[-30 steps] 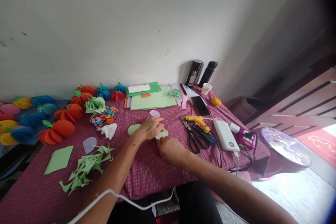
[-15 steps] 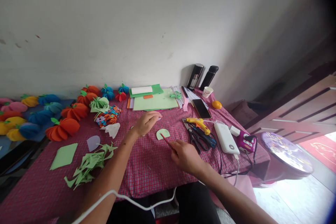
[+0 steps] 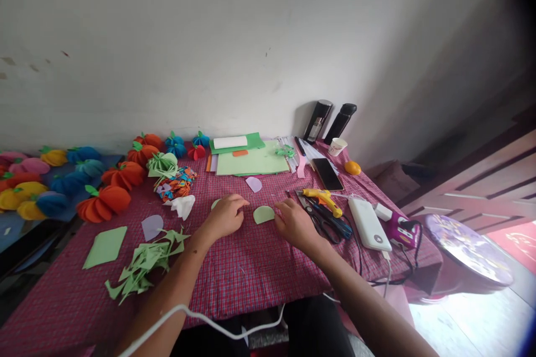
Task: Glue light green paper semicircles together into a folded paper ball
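Observation:
My left hand (image 3: 227, 215) lies low over the cloth with fingers reaching forward, seemingly holding nothing. Partly hidden behind it is a pale green paper piece (image 3: 215, 203). To the right lies a green half-round paper piece (image 3: 263, 215), flat on the cloth. My right hand (image 3: 293, 223) is at the right edge of that piece, its fingers bent a little and apart, with nothing seen in them. Whether the fingertips touch the paper I cannot tell. Farther back is a purple half-round piece (image 3: 253, 184).
Green paper scraps (image 3: 144, 262), a green paper stack (image 3: 104, 247) and orange paper pumpkins (image 3: 104, 204) are at left. Scissors (image 3: 322, 223), a yellow glue gun (image 3: 322, 199), a phone (image 3: 327, 174) and a white power bank (image 3: 369, 223) are at right. Paper sheets (image 3: 251, 162) lie behind.
My right hand no longer shows the thin red pencil it held over the green piece. My left hand has drawn back from the purple piece, which is now uncovered. The view has shifted slightly.

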Demonstrator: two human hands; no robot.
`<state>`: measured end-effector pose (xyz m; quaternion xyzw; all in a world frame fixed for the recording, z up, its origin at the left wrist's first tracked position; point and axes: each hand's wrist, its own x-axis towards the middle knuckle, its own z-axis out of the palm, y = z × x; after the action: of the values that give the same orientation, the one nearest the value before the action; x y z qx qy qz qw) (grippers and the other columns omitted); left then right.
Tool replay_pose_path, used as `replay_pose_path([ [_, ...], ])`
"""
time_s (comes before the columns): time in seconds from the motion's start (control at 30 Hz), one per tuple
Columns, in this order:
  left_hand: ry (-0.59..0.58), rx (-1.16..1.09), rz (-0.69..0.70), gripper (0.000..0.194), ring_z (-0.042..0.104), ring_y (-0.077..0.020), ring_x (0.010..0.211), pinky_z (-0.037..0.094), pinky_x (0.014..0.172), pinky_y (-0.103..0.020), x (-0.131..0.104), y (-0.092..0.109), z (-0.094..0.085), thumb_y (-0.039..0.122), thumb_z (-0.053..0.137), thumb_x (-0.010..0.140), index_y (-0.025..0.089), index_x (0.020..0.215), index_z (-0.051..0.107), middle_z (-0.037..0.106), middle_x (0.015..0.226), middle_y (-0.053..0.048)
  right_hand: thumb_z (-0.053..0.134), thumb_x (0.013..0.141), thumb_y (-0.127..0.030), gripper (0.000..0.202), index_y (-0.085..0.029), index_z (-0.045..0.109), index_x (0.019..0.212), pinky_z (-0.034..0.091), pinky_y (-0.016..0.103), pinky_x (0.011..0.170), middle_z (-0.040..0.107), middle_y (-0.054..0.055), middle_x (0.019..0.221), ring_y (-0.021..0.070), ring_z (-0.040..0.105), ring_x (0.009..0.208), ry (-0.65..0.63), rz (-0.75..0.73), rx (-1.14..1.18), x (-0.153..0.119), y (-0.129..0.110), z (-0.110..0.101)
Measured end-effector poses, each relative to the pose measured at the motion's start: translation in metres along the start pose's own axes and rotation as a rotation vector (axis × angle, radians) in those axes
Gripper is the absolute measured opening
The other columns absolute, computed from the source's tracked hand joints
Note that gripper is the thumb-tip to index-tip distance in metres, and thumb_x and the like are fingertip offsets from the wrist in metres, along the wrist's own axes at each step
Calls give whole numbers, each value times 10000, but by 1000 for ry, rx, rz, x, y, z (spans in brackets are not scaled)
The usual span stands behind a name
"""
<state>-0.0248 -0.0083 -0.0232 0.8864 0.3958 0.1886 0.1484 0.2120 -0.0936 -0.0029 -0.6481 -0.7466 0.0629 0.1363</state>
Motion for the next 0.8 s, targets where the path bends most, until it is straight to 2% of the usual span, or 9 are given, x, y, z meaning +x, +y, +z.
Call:
replay_pose_path([
  [0.07,-6,24,7,394,626,-248,1164,495,1054,-404,-1,1,2,113,562,816,213,1162,723,676,1250,-93,498,947,-179,324,-149,657,1228,401,309,1007,651,120,1166,212,576,1115,-21,-17,2,12,-3,6],
  [0.17,-29,62,25,426,593,-262,1217,474,1081,-417,-2,3,3,128,580,802,210,1198,710,633,1319,-103,549,867,-161,478,-149,616,1340,356,360,1074,602,140,1346,252,517,1236,-64,-55,-13,26,-6,14],
  [0.23,-43,87,23,443,579,-260,1239,465,1091,-410,-3,5,2,137,572,809,213,1225,701,617,1347,-100,565,832,-179,577,-160,574,1408,350,388,1079,559,140,1428,281,488,1279,-86,-70,-21,31,-8,18],
  [0.3,-61,113,10,455,569,-259,1258,457,1099,-406,-4,5,0,141,562,813,219,1241,697,608,1367,-97,569,820,-203,583,-178,584,1402,358,407,1063,549,136,1443,299,489,1276,-95,-75,-28,33,-10,21],
  [0.43,-99,153,-13,514,511,-283,1339,400,1159,-428,-8,-5,-11,180,601,794,240,1300,667,559,1439,-101,588,795,-208,437,-185,691,1219,362,397,1048,603,125,1362,289,524,1216,-58,-80,11,33,-9,24],
  [0.53,-116,171,-60,565,496,-303,1357,392,1162,-439,-12,-17,-20,230,645,776,257,1340,636,528,1471,-107,588,769,-169,369,-172,708,1117,383,362,1014,656,108,1255,262,559,1137,-2,-79,88,33,-5,27],
  [0.63,-146,157,-88,567,526,-296,1325,418,1132,-425,-15,-25,-25,252,646,778,260,1344,620,539,1456,-99,577,748,-129,313,-176,698,1033,406,339,962,688,90,1138,242,579,1058,39,-84,155,32,-1,31],
  [0.8,-151,101,-122,579,609,-252,1187,471,1047,-359,-14,-26,-25,268,671,764,277,1339,603,609,1327,-71,575,733,-102,209,-190,650,906,423,334,900,691,80,1018,229,588,967,115,-96,226,31,2,37],
])
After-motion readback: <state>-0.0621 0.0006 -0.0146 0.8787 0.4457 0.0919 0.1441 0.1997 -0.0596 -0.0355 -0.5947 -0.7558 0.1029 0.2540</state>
